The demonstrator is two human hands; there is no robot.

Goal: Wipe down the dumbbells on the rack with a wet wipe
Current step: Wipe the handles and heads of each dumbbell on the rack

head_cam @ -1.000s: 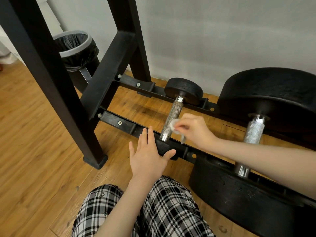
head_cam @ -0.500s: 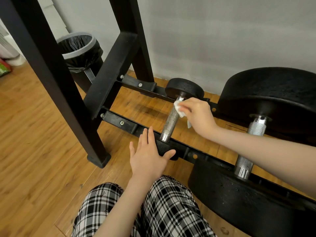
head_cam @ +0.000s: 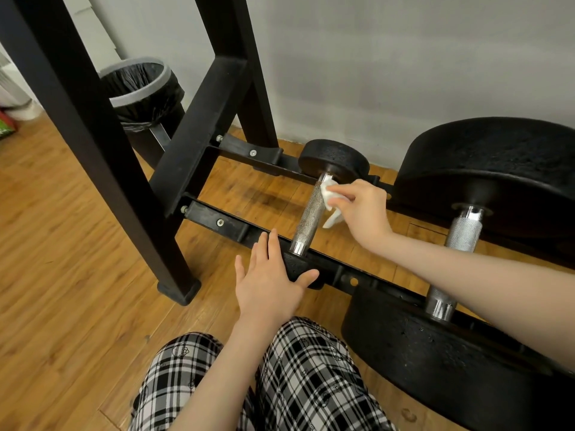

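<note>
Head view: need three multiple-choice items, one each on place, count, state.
1. Where is the white wet wipe?
A. on the small dumbbell's knurled metal handle, far end
B. in the bin
C. on the floor

2. Dumbbells on the black metal rack?
A. one
B. two
C. four

3. The left hand is:
A. holding the wipe
B. flat on the small dumbbell's near black head
C. raised

A: the right hand presses it there.
B: one small, one large black dumbbell.
B: fingers straight.

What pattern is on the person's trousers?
A black-and-white plaid check on the trousers, seen best in the head view, at the bottom of the frame.
</note>
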